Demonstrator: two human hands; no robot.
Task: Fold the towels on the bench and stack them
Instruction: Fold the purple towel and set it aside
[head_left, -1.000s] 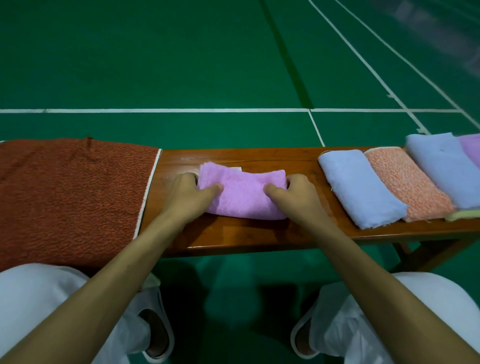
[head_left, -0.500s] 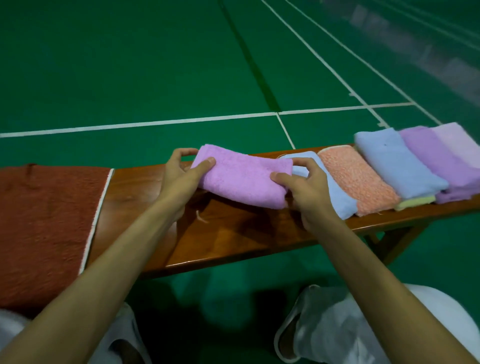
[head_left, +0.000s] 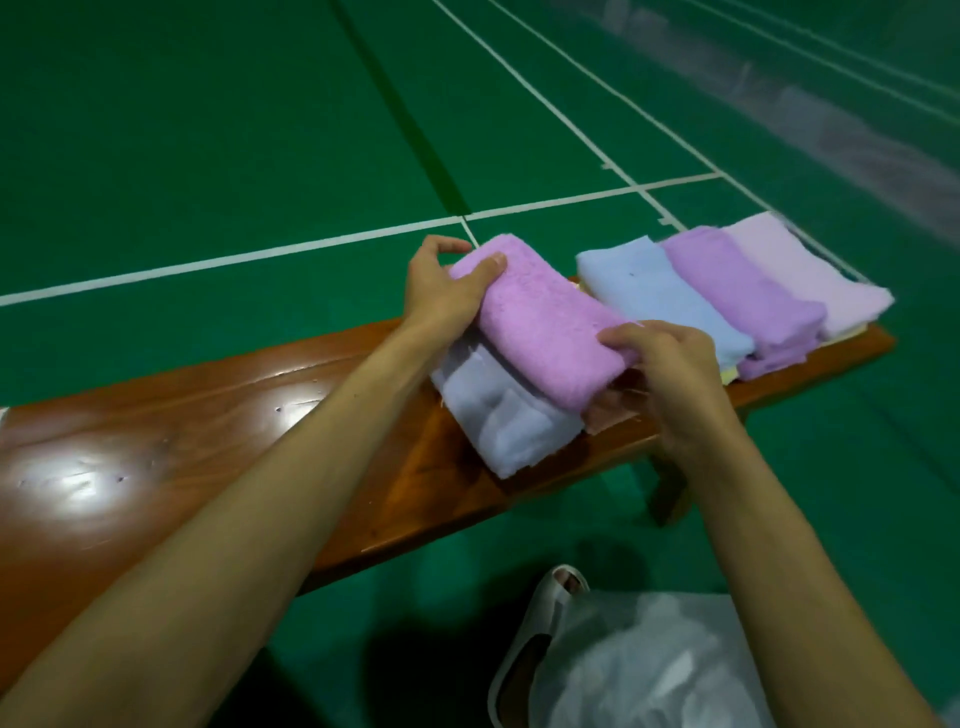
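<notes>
Gripping the folded pink towel (head_left: 545, 322) by both ends, the left hand (head_left: 441, 291) pinches the far end, thumb on top, and the right hand (head_left: 670, 374) curls its fingers over the near end. The towel is at 1 o'clock in the view, above a pale grey-blue towel (head_left: 509, 415) and an orange towel (head_left: 605, 410) on the wooden bench (head_left: 208, 415). Toward 2 o'clock from it, a blue towel (head_left: 660, 296), a purple towel (head_left: 748, 301) and a lilac towel (head_left: 810, 275) lie overlapping.

place: indoor sports court | floor (head_left: 208, 130): green, smooth | lines (head_left: 234, 258): white court markings crossing | bench (head_left: 208, 415): long glossy wood, standing on the court floor
</notes>
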